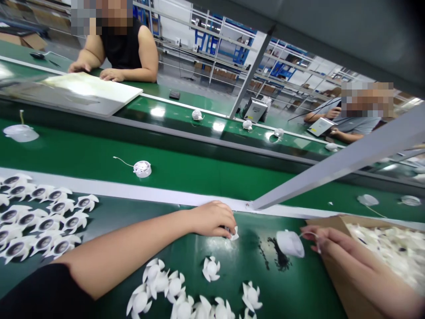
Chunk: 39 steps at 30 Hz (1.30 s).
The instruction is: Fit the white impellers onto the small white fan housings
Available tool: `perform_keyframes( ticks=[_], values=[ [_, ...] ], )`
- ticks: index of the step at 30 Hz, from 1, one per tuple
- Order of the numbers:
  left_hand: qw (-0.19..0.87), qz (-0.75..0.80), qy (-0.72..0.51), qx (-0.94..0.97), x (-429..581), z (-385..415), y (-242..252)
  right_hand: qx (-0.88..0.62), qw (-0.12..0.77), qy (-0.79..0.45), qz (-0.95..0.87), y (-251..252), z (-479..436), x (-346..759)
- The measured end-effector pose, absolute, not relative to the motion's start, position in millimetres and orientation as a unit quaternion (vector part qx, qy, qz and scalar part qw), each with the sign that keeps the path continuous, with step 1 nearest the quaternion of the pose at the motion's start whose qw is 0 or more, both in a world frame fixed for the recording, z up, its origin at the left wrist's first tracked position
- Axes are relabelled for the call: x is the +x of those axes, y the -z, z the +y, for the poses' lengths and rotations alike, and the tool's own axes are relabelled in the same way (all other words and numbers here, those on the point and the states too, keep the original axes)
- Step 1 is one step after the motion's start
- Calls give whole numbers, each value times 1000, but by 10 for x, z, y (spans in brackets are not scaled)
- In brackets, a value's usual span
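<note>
Green table (285, 283) beside a conveyor belt (199, 175): both hands are on small white fan parts.
One fan blade (234, 233) lies mid-table, the left hand (212, 218) curled shut over it; the right hand (332, 246) pinches the lead of a white housing (291, 243) dangling beside the cardboard box (325, 220) at the right edge. This looks like a pick-up step; mating them would need hub and housing aligned. Loose blades (211, 268) litter the near edge.
</note>
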State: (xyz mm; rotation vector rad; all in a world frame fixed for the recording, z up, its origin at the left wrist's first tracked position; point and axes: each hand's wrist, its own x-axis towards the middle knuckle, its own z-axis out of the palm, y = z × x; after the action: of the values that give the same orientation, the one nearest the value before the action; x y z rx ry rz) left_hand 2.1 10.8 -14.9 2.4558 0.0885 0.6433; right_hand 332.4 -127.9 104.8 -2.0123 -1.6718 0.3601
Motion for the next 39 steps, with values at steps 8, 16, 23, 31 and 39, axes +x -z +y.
perform_keyframes(
  ticks=[8, 16, 23, 31, 39],
  values=[
    [324, 51, -220, 919, 25, 113, 138, -666, 303, -365, -575, -662, -1285, 2447],
    [326, 45, -223, 917, 38, 124, 111, -616, 294, -162, -713, -95, -1313, 2143],
    [350, 54, -219, 909, 35, 123, 95, -618, 400, -159, -658, 108, -1122, 2182],
    [447, 160, -190, 859, -15, 86, -47, -586, 386, -96, -706, -167, -1325, 1969],
    [489, 148, -215, 832, -37, 136, -38, -554, 335, -89, -757, -162, -1284, 1925]
  ],
)
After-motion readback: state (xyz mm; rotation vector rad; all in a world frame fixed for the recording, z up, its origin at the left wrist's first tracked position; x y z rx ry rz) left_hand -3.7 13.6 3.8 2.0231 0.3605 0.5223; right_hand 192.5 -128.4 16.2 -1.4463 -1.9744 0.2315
